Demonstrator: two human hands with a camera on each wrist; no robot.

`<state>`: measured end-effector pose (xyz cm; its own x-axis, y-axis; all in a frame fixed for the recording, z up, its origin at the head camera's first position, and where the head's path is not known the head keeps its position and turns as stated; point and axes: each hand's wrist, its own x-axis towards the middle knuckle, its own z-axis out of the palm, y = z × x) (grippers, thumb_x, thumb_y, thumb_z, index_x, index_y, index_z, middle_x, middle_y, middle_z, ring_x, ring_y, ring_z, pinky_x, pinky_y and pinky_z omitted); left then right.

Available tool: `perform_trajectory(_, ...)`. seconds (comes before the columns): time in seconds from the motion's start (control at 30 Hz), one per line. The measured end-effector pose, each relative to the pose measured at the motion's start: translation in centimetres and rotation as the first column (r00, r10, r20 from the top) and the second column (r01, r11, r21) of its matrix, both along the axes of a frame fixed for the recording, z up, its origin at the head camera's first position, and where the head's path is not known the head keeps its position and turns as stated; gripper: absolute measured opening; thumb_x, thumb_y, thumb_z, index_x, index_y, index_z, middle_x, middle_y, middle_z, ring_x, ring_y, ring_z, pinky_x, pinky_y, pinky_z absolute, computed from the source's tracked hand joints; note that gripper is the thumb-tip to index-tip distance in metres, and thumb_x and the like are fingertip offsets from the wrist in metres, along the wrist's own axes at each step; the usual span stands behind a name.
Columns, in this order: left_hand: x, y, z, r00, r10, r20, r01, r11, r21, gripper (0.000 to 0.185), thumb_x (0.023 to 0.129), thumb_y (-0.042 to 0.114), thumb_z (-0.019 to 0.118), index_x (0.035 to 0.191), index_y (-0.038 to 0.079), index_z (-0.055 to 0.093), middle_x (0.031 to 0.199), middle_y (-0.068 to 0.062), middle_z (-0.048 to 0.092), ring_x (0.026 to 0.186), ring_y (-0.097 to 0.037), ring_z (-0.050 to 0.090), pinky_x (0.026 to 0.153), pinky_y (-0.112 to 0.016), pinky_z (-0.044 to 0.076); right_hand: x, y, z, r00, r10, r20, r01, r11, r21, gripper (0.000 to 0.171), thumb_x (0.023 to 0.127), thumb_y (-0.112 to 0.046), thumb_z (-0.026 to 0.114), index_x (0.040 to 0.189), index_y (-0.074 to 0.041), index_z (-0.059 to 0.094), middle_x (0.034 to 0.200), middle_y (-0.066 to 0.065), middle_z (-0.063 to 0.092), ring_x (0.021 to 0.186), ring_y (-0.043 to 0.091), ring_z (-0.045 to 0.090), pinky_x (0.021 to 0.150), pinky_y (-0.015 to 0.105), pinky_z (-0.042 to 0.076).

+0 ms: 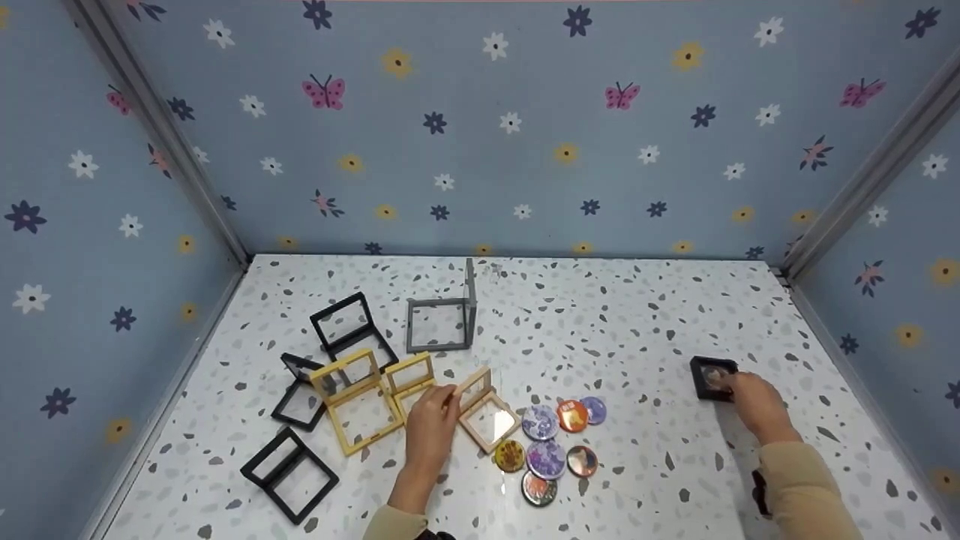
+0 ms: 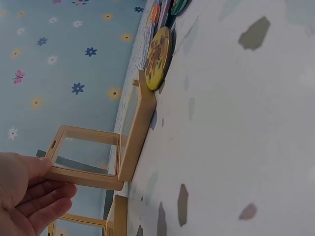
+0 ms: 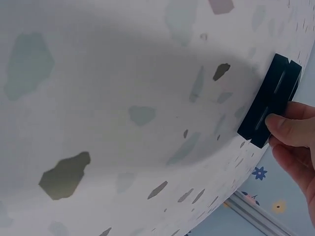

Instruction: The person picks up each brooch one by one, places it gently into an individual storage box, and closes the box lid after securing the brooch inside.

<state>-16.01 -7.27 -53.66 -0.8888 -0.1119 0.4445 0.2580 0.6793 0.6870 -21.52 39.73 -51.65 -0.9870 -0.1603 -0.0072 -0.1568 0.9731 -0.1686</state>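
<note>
- The left hand (image 1: 431, 431) is near the middle of the table (image 1: 637, 315), its thumb and forefinger pinching the raised lid of the tan frame (image 1: 476, 405); the other fingers are loosely bent below the lid.
- That tan frame stands open, its base on the table and its lid up on the far left side; the yellow badge (image 1: 510, 455) is right at its near corner.
- The right hand (image 1: 761, 405), well off to the right, pinches the near right part of the small black case (image 1: 703, 379), thumb on one side and fingers on the other.
- The case looks closed in the right wrist view; a round piece shows through its window from above.
- Right of the tan frame lie two large purple badges, one farther (image 1: 540, 422) and one nearer (image 1: 546, 459), with an orange badge (image 1: 572, 415) beside a small purple one (image 1: 593, 410).
- A dark-rimmed badge (image 1: 582, 460) lies to their right, a red-and-green one (image 1: 539, 488) nearest.
- Left of the tan frame, a small yellow frame (image 1: 414, 387) and a large yellow frame (image 1: 354, 393) stand open.
- Farther left are three open black frames: far (image 1: 350, 340), middle (image 1: 306, 381) and near (image 1: 284, 466).
- An open grey frame (image 1: 468, 322) stands on the far side, its lid upright.
</note>
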Motion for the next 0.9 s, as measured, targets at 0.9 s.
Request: perform_trajectory(0.9,0.1,0.0,0.1,1.000,0.010,0.001,-0.010,1.000,0.004,0.011,0.082,0.007,0.062,0.090,0.000,0.066,0.077,-0.005,0.059,0.069,-0.015,0.058,0.059,-0.027,0.049,1.3,-0.8,0.3,0.988,0.009,-0.153,-0.020,0.997,-0.071,0.024,0.073,0.011,0.062,0.097,0.006,0.062,0.097,0.029,0.055,0.090,0.045,0.052,0.073,0.053,0.044)
